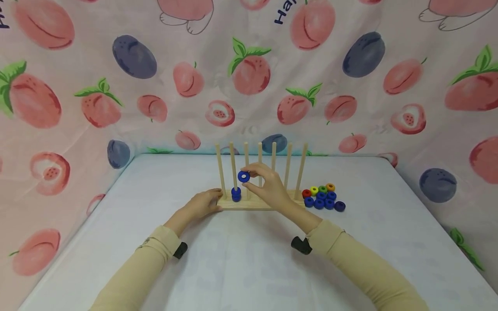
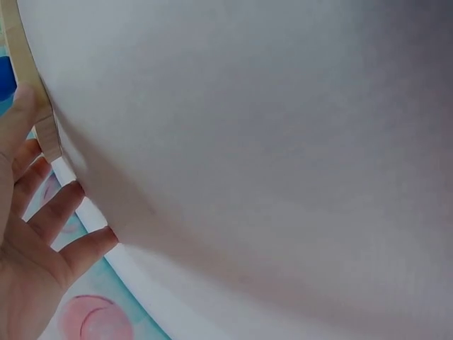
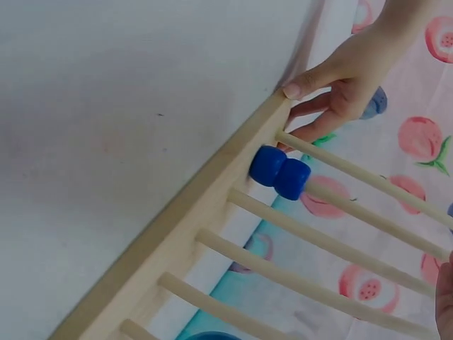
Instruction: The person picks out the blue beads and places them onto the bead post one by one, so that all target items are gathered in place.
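A wooden peg rack [image 1: 249, 204] with several upright rods stands on the white table. Two blue rings [image 1: 236, 194] are stacked on its second rod from the left, also seen as blue rings [image 3: 280, 172] in the right wrist view. My left hand [image 1: 202, 204] grips the left end of the base, thumb on the front and fingers round the end. Between thumb and fingertips my right hand [image 1: 268, 183] pinches another blue ring [image 1: 244, 176], its hole facing me. That ring is held beside the second rod, partway up and off the rod. Only a sliver of the right hand shows in its wrist view.
Right of the rack lie several blue rings [image 1: 320, 203], along with a red ring [image 1: 306, 194], a yellow ring [image 1: 314, 190], a green ring [image 1: 322, 189] and an orange ring [image 1: 330, 187]. A fruit-patterned cloth [image 1: 249, 116] hangs behind the table.
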Demonstrator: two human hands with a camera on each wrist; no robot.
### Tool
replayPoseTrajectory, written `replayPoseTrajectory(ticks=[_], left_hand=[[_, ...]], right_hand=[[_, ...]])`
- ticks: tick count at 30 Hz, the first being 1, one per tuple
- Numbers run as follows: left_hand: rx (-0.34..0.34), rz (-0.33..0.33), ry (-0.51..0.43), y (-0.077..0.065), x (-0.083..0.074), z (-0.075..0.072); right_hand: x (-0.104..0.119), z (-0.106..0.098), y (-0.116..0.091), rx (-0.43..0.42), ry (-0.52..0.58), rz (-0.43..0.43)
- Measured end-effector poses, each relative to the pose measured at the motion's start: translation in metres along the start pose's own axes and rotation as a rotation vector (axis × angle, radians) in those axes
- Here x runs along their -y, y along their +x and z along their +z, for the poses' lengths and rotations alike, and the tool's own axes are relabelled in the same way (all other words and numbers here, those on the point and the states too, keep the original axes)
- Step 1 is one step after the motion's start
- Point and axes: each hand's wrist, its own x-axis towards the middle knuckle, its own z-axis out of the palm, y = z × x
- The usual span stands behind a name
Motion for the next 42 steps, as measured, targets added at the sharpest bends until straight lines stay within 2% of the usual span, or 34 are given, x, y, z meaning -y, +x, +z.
replayPoseTrajectory(ticks=[6,15,25,32,42], left_hand=[[0.018,-0.015,-0.005,0.001,0.002,-0.001],[0.007,0.005,-0.023,0.001,-0.003,-0.002],[0.008,0.007,-0.009,0.001,-0.005,-0.005],[0.008,0.017,-0.026,0.002,-0.005,-0.003],[0.009,0.003,-0.001,-0.001,-0.003,-0.005]], right_hand=[[0.007,-0.003,0.013,0.024,-0.025,-0.020],[0.014,-0.014,0.030,0.038,-0.047,-0.048],[0.015,-0.024,0.052,0.008,-0.072,-0.106],[0.016,-0.027,0.062,-0.002,-0.082,-0.097],[0.019,-0.025,0.081,0.022,-0.092,-0.063]])
